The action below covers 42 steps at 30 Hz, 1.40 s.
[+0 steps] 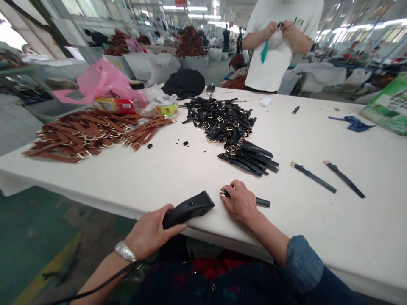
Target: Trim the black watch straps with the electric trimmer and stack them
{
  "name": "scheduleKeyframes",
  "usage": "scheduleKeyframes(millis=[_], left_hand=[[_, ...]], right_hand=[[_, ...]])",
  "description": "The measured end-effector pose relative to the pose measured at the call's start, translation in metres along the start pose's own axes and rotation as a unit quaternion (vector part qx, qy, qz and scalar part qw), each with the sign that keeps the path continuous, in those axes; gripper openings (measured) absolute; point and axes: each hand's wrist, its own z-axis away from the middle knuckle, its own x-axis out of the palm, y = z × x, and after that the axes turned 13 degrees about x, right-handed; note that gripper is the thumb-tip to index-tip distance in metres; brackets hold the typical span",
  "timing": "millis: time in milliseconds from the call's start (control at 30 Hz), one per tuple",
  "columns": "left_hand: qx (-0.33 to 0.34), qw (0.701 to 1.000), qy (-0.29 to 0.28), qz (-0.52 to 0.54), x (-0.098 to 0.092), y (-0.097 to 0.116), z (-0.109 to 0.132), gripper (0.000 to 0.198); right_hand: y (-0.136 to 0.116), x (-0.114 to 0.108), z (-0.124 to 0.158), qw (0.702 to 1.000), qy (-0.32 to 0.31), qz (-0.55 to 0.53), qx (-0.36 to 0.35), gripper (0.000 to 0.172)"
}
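My left hand is wrapped round a black corded hand tool, shaped like a hair clipper, at the table's front edge. Its wide flat end points right, toward my right hand. That hand presses down on the table with its fingers closed on a black buckle strap. The strap's gold buckle shows left of my fingertips and its tail sticks out to the right; its middle is hidden under the hand. Just beyond lies a small stack of black straps.
Behind that stack rises a heap of black buckle straps. Brown straps lie at the left, near a pink bag. Single black straps lie at the right. A co-worker in a white shirt stands across the table.
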Motion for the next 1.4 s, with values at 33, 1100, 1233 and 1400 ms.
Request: scheduleKeyframes(millis=[33, 1100, 1233, 1400], left_hand=[[-0.001, 1.0, -0.007, -0.002, -0.001, 0.001, 0.001, 0.05], [0.092, 0.95, -0.146, -0.262, -0.035, 0.08, -0.053, 0.046], [0.092, 0.951, -0.142, -0.26, -0.035, 0.082, -0.051, 0.046], [0.099, 0.951, -0.132, -0.263, -0.035, 0.083, -0.05, 0.047]], right_hand=[[0.002, 0.0, 0.004, 1.0, 0.0, -0.01, -0.006, 0.022], [0.033, -0.004, 0.034, 0.98, 0.011, -0.197, 0.026, 0.014], [0.026, -0.007, 0.039, 0.991, 0.023, -0.122, 0.046, 0.018], [0.025, -0.006, 0.039, 0.99, 0.045, -0.132, 0.034, 0.02]])
